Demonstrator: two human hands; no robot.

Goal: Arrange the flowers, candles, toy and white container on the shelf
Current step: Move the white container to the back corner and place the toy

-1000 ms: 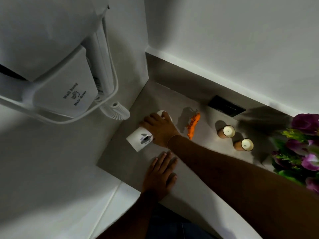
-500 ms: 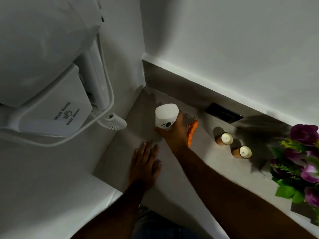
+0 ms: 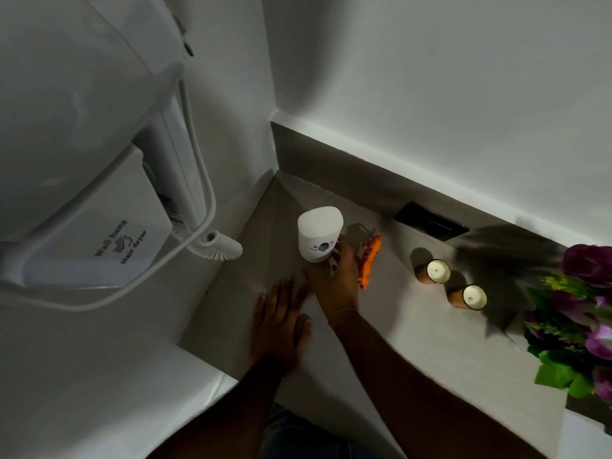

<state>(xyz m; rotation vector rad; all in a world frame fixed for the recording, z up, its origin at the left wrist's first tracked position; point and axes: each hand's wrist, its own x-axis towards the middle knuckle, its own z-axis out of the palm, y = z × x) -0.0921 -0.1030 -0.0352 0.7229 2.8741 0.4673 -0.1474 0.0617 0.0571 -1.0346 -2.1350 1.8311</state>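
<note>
The right hand (image 3: pixel 334 283) cupped the base of the upright white plastic container (image 3: pixel 319 233), which stood above its fingers; the left hand (image 3: pixel 278 326) lay flat, fingers spread, on the grey shelf (image 3: pixel 414 342).

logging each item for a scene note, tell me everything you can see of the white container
The container is a white, smooth, plastic-looking body with rounded corners and a flat closed top, narrowing slightly downward. A small grey oval mark sits low on its front. It stands upright on the grey shelf near the left corner, beside the orange toy. The right hand touches its lower part, fingers hiding the base; whether it is gripped is unclear. The left hand lies flat, apart from it.
</note>
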